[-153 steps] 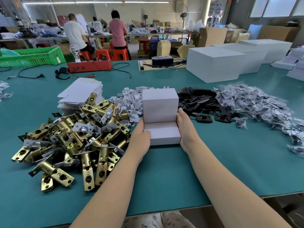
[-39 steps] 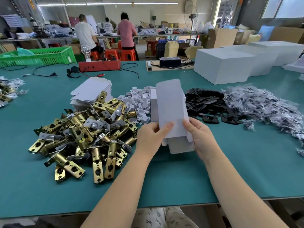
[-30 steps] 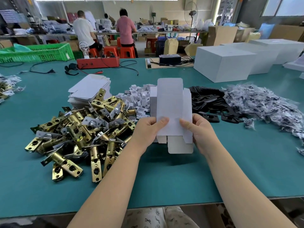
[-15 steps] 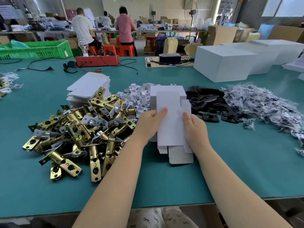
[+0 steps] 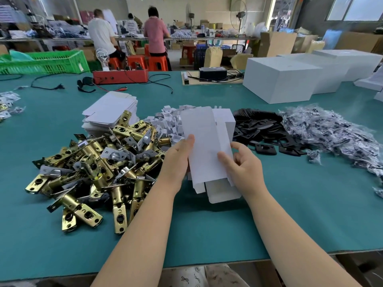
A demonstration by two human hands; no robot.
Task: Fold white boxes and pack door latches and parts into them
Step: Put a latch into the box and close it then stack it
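Where hands grip, box edges hidden.

Bright even daylight, window glare upper right, wide-angle edge distortion

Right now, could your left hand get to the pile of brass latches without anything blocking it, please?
Probably yes. The left hand lies right beside the pile of brass latches, with nothing between them, but it holds the flat white box together with the right hand, so it must let go first.

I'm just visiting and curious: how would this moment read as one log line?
step: folding box | left hand: holds flat box | right hand: pinches its right edge | box: unformed, above table | latches: piled left, untouched
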